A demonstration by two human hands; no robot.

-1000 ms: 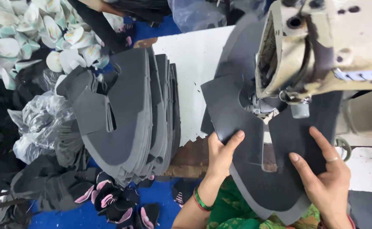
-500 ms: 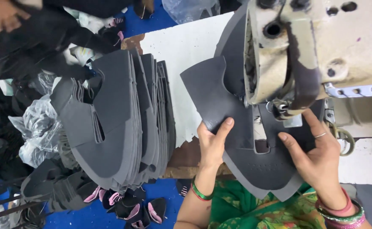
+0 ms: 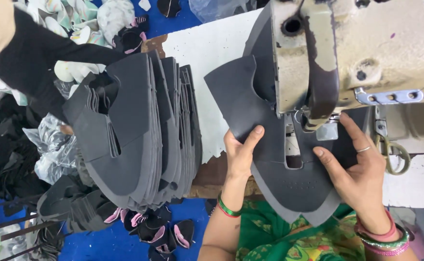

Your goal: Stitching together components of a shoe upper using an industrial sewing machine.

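— White bench (image 3: pixel 207 53) under everything, blue floor below. What have you got nearest you?

— Both my hands flat on a dark grey shoe upper (image 3: pixel 289 183). My left hand (image 3: pixel 241 154) presses its left wing, fingers spread, thumb up; my right hand (image 3: pixel 357 164) pins the right side, forefinger toward the needle. Neither grips, both just press.

— Which step?

— Feeding it under the sewing machine (image 3: pixel 347 58), I judge. Next wants a slow, even push, fingers clear of the foot.

— How does it lie?

— Rounded toe toward me, wings fanning away under the machine; long axis near to far.

— Beyond?

— Left, a stack (image 3: pixel 139 130) of like uppers, and another person's black sleeve (image 3: pixel 33 63).
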